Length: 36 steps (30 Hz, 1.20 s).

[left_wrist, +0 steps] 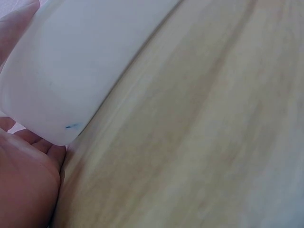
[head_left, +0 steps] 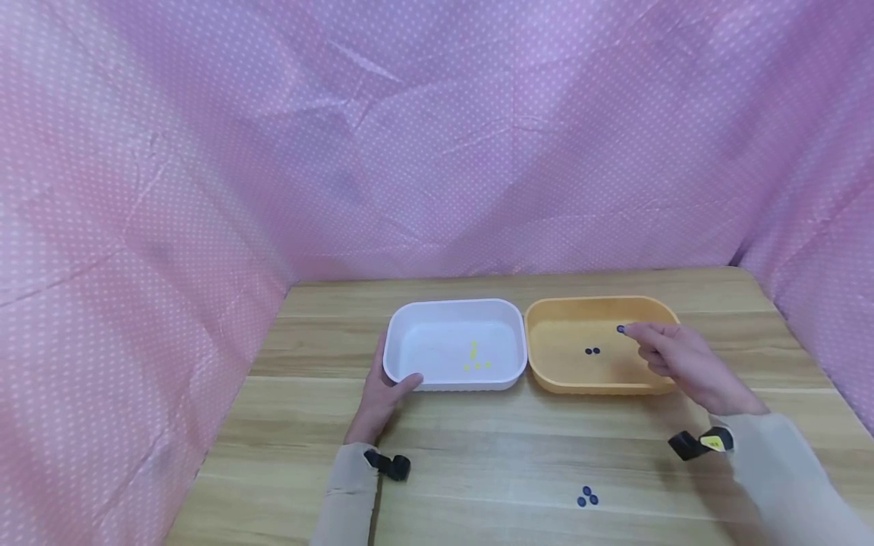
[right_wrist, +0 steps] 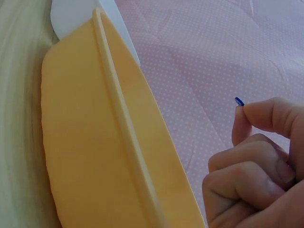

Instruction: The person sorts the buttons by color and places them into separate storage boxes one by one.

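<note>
My right hand is above the right part of the yellow-orange tray, pinching a small dark blue button between thumb and index fingertip. In the right wrist view the button shows edge-on at the fingertips, the other fingers curled in. Two more blue buttons lie on that tray's floor. On the left, my left hand grips the near left corner of the white tray, thumb at the rim and fingers along the outer side. Several small yellow pieces lie inside it.
Three dark blue buttons lie together on the wooden table, nearer the front. Both trays stand side by side, rims close together. A pink dotted cloth hangs behind the table and along its sides.
</note>
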{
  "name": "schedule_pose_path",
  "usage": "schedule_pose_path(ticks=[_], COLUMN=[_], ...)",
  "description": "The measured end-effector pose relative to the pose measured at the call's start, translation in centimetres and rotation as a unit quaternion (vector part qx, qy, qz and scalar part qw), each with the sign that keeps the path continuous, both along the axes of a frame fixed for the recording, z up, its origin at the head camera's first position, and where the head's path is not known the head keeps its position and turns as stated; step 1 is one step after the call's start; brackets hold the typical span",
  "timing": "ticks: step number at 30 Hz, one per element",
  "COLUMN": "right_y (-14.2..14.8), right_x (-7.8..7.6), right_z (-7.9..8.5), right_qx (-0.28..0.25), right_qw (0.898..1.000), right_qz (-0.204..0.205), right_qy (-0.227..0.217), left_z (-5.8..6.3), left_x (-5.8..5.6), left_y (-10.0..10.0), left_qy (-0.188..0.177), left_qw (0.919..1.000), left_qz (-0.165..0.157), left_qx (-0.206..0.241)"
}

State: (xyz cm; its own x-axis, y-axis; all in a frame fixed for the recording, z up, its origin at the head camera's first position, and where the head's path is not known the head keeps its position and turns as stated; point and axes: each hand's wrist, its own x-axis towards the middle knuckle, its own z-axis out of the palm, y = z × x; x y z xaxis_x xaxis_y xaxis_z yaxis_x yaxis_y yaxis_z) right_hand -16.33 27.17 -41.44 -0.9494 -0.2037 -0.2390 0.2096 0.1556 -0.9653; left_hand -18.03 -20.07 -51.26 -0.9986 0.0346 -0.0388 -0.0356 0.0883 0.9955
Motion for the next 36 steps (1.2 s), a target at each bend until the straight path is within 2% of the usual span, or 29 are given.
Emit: schedule_pose_path(ticks=[10, 14, 17, 25, 30, 36], right_y=[-0.1, -0.1, -0.3, -0.7, -0.9, -1.4], right_x=[-1.1, -1.5, -1.8, -2.5, -2.8, -3.0], right_z=[-0.7, -0.8, -1.0, -2.1, -2.6, -2.7], right_qx=[0.111, 0.167, 0.208, 0.270, 0.308, 0.314], right_qw=[0.994, 0.986, 0.978, 0.961, 0.948, 0.946], right_qz=[-0.009, -0.011, -0.007, 0.017, 0.040, 0.069], right_qy=[-0.001, -0.007, 0.004, 0.052, 0.067, 0.038], left_z=[0.1, 0.2, 0.4, 1.9, 0.9, -0.1], left_x=[0.1, 0.0, -0.1, 0.3, 0.0, -0.1], left_y=[0.0, 0.0, 0.0, 0.2, 0.0, -0.1], left_qy=[0.009, 0.004, -0.007, -0.022, -0.017, -0.001], left_qw=[0.9999, 1.0000, 1.0000, 0.9996, 0.9998, 1.0000], left_qz=[-0.003, -0.004, -0.006, -0.013, -0.011, -0.003], left_qx=[0.003, 0.001, 0.000, -0.013, -0.004, -0.001])
